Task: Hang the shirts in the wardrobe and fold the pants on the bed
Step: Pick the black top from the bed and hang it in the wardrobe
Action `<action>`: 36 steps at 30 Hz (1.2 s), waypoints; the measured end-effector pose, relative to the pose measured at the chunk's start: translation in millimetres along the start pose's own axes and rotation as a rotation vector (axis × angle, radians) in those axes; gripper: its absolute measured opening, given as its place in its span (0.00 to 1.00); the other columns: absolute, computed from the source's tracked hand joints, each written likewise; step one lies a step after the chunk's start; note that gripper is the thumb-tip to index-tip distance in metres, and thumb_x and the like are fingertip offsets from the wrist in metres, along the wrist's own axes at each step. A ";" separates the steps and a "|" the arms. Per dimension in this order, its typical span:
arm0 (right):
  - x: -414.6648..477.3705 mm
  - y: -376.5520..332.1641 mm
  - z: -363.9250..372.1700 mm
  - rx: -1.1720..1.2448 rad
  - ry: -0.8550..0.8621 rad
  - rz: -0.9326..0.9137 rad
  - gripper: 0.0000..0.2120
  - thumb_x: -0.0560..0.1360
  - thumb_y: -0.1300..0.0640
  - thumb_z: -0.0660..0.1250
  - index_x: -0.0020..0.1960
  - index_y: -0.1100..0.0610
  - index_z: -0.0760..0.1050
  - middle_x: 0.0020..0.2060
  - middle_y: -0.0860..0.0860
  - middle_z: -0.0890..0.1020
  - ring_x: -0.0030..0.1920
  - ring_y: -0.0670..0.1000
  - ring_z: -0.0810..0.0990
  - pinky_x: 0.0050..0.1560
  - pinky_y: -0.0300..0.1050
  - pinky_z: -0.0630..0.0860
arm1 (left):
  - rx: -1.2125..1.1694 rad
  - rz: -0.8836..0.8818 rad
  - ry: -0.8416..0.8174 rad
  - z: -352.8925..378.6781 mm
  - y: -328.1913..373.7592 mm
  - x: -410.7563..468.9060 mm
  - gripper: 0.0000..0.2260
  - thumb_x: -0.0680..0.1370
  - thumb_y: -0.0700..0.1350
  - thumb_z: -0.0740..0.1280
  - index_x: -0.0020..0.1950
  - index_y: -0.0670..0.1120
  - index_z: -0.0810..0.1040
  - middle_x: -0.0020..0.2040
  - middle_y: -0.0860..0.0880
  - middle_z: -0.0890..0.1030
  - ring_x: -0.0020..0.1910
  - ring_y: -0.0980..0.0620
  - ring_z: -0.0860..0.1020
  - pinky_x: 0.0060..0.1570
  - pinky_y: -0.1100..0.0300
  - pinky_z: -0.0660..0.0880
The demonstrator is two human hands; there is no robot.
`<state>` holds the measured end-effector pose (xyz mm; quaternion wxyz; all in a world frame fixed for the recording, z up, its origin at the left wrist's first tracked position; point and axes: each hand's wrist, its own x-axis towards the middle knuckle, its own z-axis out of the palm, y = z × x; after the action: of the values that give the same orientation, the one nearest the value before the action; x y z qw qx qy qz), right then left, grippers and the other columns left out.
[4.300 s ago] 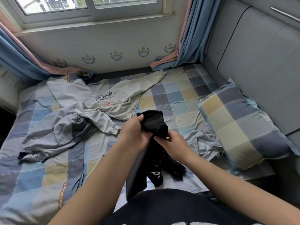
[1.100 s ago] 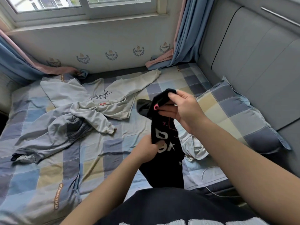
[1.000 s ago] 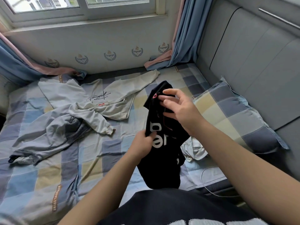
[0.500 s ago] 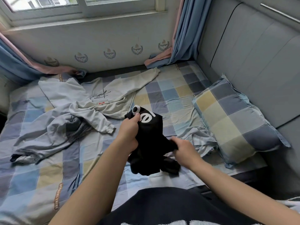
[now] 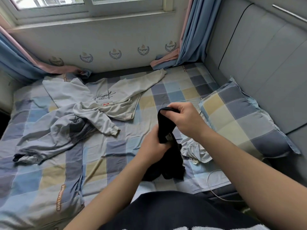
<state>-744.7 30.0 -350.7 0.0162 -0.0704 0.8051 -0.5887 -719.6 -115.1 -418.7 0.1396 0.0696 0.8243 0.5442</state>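
Free strip on bed (image 5: 174, 90) btwn white shirt (image 5: 116, 98) and pillow (image 5: 240, 123), open back to the rear wall (image 5: 116, 35). Front-left of bed bare too, wrinkles only. Left-centre blocked: grey shirt (image 5: 54, 135) sprawls there, w/ a white-shirt sleeve lying across its top. Right side shut off by pillow, set against padded headboard (image 5: 265, 55). Just right of centre, crumpled pale cloth (image 5: 194, 150) and white cable (image 5: 208, 179) lie near front edge. Black garment (image 5: 167, 156) hangs mid-front, held by left grip (image 5: 152, 143) and right grip (image 5: 184, 120), lower end on sheet. Curtain hems (image 5: 166, 61) spill onto both back corners.
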 end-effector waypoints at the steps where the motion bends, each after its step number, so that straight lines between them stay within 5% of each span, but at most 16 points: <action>1: 1.6 -4.7 -2.5 0.057 0.008 0.001 0.09 0.79 0.62 0.68 0.41 0.64 0.79 0.32 0.53 0.79 0.35 0.48 0.77 0.39 0.46 0.75 | 0.075 0.004 0.090 2.8 -2.3 0.7 0.15 0.71 0.41 0.69 0.57 0.48 0.76 0.49 0.50 0.82 0.51 0.48 0.80 0.50 0.51 0.77; 5: 6.8 -12.7 -20.9 0.021 -0.028 -0.007 0.11 0.82 0.59 0.66 0.42 0.61 0.75 0.32 0.47 0.75 0.35 0.45 0.74 0.39 0.39 0.71 | 0.105 0.025 0.151 -0.9 -10.0 7.2 0.05 0.77 0.46 0.70 0.50 0.48 0.75 0.42 0.51 0.81 0.42 0.49 0.81 0.39 0.51 0.75; 8: 6.6 -10.7 -28.8 -0.001 -0.051 0.018 0.10 0.80 0.58 0.69 0.42 0.61 0.78 0.32 0.46 0.77 0.34 0.44 0.75 0.38 0.36 0.71 | 0.030 0.048 0.018 -6.5 -5.3 10.7 0.11 0.75 0.54 0.70 0.54 0.52 0.77 0.47 0.53 0.81 0.40 0.55 0.81 0.41 0.52 0.79; 10: 5.5 -11.2 -29.7 0.014 -0.106 0.054 0.08 0.77 0.57 0.72 0.42 0.60 0.81 0.33 0.49 0.81 0.35 0.45 0.79 0.39 0.37 0.75 | -0.008 0.071 -0.055 -8.2 -0.3 13.6 0.22 0.71 0.56 0.73 0.63 0.56 0.74 0.57 0.54 0.79 0.51 0.55 0.81 0.50 0.52 0.80; 12: 4.5 -12.6 -27.6 -0.014 -0.185 0.067 0.06 0.75 0.56 0.75 0.40 0.57 0.83 0.34 0.49 0.83 0.36 0.45 0.81 0.40 0.37 0.77 | -0.010 0.097 -0.122 -8.0 4.9 19.6 0.25 0.71 0.54 0.74 0.67 0.54 0.74 0.60 0.51 0.81 0.59 0.52 0.80 0.57 0.51 0.78; 16: 5.7 -9.9 -30.0 0.003 -0.130 0.031 0.07 0.72 0.56 0.77 0.44 0.57 0.81 0.35 0.49 0.82 0.37 0.45 0.80 0.40 0.35 0.76 | -0.041 0.120 -0.045 -6.6 17.9 25.2 0.04 0.76 0.49 0.67 0.47 0.55 0.82 0.40 0.59 0.84 0.41 0.61 0.81 0.44 0.62 0.75; 19: 2.2 6.3 -42.3 -0.085 -0.105 0.053 0.16 0.69 0.52 0.80 0.52 0.49 0.77 0.38 0.48 0.80 0.37 0.45 0.80 0.40 0.39 0.77 | -0.229 0.118 0.067 -11.2 23.0 24.8 0.07 0.75 0.39 0.65 0.49 0.41 0.82 0.40 0.47 0.82 0.41 0.47 0.79 0.44 0.52 0.74; 22: -10.9 40.1 -42.1 -0.216 -0.199 0.169 0.18 0.68 0.52 0.80 0.53 0.47 0.77 0.45 0.48 0.81 0.36 0.43 0.78 0.42 0.42 0.76 | -0.325 0.115 0.175 -17.4 29.7 23.3 0.13 0.77 0.33 0.62 0.51 0.46 0.84 0.44 0.52 0.85 0.46 0.50 0.82 0.48 0.60 0.77; 25: -26.8 74.2 -31.1 -0.177 -0.267 0.257 0.16 0.71 0.50 0.77 0.55 0.41 0.78 0.54 0.45 0.80 0.49 0.46 0.79 0.50 0.42 0.74 | -0.423 0.084 0.201 -28.4 35.2 19.5 0.20 0.81 0.34 0.61 0.44 0.56 0.86 0.40 0.59 0.84 0.41 0.60 0.81 0.42 0.67 0.77; 28: -33.3 95.1 -14.0 -0.046 -0.285 0.338 0.30 0.66 0.38 0.76 0.63 0.27 0.68 0.69 0.42 0.72 0.68 0.43 0.70 0.63 0.45 0.70 | -0.432 0.072 0.174 -35.6 35.0 16.1 0.21 0.82 0.36 0.61 0.42 0.58 0.86 0.40 0.56 0.84 0.41 0.58 0.81 0.44 0.62 0.78; 31: -27.0 109.1 6.7 0.127 -0.261 0.369 0.30 0.66 0.43 0.77 0.67 0.38 0.72 0.68 0.47 0.75 0.69 0.47 0.73 0.66 0.49 0.73 | -0.492 0.034 0.182 -39.9 34.0 11.3 0.19 0.83 0.38 0.62 0.41 0.56 0.86 0.40 0.52 0.84 0.42 0.53 0.81 0.43 0.60 0.79; 34: -22.1 118.4 21.2 0.177 -0.247 0.373 0.11 0.71 0.55 0.74 0.53 0.50 0.83 0.49 0.48 0.86 0.52 0.47 0.83 0.54 0.47 0.79 | -0.535 0.002 0.170 -46.1 28.2 6.9 0.15 0.81 0.41 0.64 0.42 0.54 0.87 0.40 0.50 0.84 0.41 0.53 0.82 0.41 0.60 0.80; 36: -21.1 121.6 21.8 0.082 -0.171 0.385 0.06 0.77 0.61 0.70 0.52 0.56 0.84 0.46 0.55 0.86 0.47 0.49 0.82 0.56 0.60 0.79 | -0.515 -0.025 0.195 -54.9 20.7 5.4 0.09 0.77 0.45 0.65 0.43 0.52 0.85 0.41 0.49 0.83 0.41 0.52 0.81 0.41 0.58 0.79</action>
<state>-733.0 48.3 -474.1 0.1994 0.0356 0.7748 -0.5988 -742.4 -153.6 -380.3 0.0795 -0.0311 0.6693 0.7381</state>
